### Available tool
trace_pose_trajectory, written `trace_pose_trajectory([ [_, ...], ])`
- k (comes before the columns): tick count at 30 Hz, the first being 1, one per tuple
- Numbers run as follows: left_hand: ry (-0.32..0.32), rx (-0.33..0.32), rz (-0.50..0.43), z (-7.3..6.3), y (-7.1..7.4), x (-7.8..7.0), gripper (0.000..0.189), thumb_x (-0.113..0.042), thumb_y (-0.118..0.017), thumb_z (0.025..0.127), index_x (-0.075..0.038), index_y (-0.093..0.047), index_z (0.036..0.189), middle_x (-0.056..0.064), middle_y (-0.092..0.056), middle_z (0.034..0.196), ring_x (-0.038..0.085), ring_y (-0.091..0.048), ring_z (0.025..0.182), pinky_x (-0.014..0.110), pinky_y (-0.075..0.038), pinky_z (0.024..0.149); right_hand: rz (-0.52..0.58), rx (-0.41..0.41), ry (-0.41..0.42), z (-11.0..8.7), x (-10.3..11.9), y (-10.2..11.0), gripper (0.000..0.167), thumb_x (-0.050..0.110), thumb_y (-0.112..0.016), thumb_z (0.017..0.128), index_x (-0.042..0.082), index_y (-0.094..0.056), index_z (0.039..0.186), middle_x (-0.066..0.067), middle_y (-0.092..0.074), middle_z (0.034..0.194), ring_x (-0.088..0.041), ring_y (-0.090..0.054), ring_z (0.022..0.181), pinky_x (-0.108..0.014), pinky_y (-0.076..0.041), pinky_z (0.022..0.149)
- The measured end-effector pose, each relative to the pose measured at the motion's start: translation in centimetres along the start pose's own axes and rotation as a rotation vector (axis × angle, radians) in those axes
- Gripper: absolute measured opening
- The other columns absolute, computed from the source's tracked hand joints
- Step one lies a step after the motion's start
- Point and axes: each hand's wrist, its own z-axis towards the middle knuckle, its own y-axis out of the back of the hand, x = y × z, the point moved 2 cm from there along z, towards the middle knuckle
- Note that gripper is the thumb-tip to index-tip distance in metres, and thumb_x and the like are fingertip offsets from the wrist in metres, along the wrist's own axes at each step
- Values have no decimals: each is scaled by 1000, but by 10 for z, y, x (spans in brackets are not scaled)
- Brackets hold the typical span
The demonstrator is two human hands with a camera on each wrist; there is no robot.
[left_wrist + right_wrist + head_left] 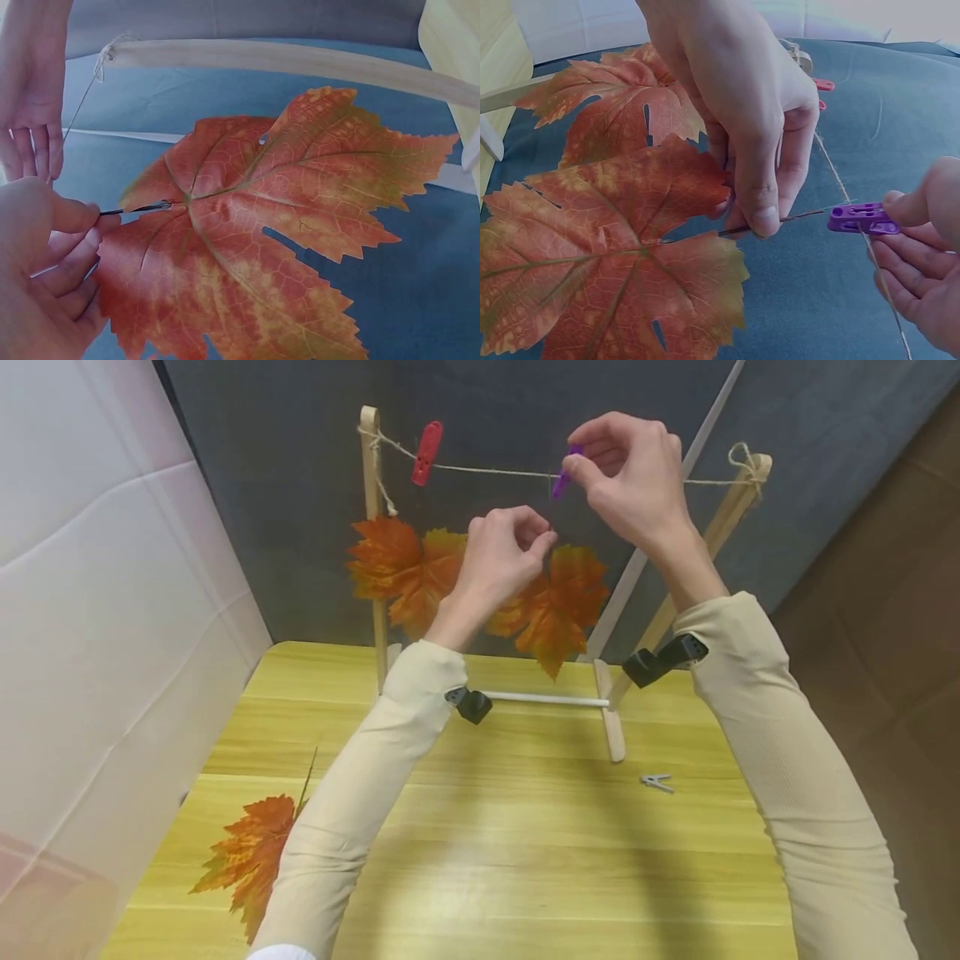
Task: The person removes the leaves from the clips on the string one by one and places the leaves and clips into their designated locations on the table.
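Note:
My left hand [504, 550] pinches the dark thin stem [802, 217] of an orange artificial maple leaf [564, 597] between thumb and finger. The leaf hangs below the twine [487, 470], with its stem pointing up. Above and to the right, my right hand [633, 477] pinches a purple clothespin [859, 218] by its handle end. That clothespin lies across the twine, and the stem's tip reaches its nose; whether it bites on the stem I cannot tell. A second maple leaf [390, 568] hangs at the left, under a red clothespin [427, 453] on the twine.
The twine is tied between two wooden posts, the left post [372, 468] and the right post [731, 518]. A white rod [547, 698] runs low between them. On the yellow tabletop [510, 843] lie a grey clothespin [657, 782] and another maple leaf [255, 856].

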Motion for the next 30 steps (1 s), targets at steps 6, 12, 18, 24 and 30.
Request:
trace_pose_trajectory([
  [6, -14, -15, 11, -6, 1, 1, 21, -28, -68, 98, -10, -76, 106, 3, -76, 94, 14, -63, 80, 21, -52, 75, 42, -98, 78, -1, 0, 2, 24, 20, -68, 96, 7, -73, 114, -8, -76, 108, -11, -71, 95, -19, -54, 91],
  [12, -26, -13, -10, -12, 0, 3, 20, -28, -68, 97, -10, -76, 104, 3, -76, 93, 13, -63, 79, 20, -51, 73, 98, -181, 138, -4, -3, 2, 23, 19, -71, 95, 5, -73, 113, -9, -76, 107, -9, -70, 94, -18, -53, 93],
  [18, -32, -34, -19, -25, 5, 4, 18, -28, -69, 96, -12, -76, 100, 0, -76, 89, 11, -63, 75, 21, -50, 70, 127, -210, 175, -7, -4, 2, 22, 16, -71, 94, 4, -73, 113, -9, -77, 107, -6, -71, 93, -18, -53, 93],
  [24, -33, -28, -20, -36, 10, 8, 17, -27, -70, 95, -11, -76, 98, 1, -76, 86, 12, -64, 74, 24, -51, 71, 142, -206, 161, -19, -8, 3, 25, 15, -71, 94, 3, -71, 116, -11, -76, 110, -7, -72, 96, -21, -54, 96],
  [30, -20, -37, -15, -44, 13, 17, 15, -25, -70, 95, -11, -76, 96, 0, -76, 86, 12, -65, 74, 25, -52, 72, 171, -200, 137, -28, -12, 3, 26, 13, -72, 93, 3, -71, 117, -13, -76, 111, -3, -72, 94, -22, -55, 94],
])
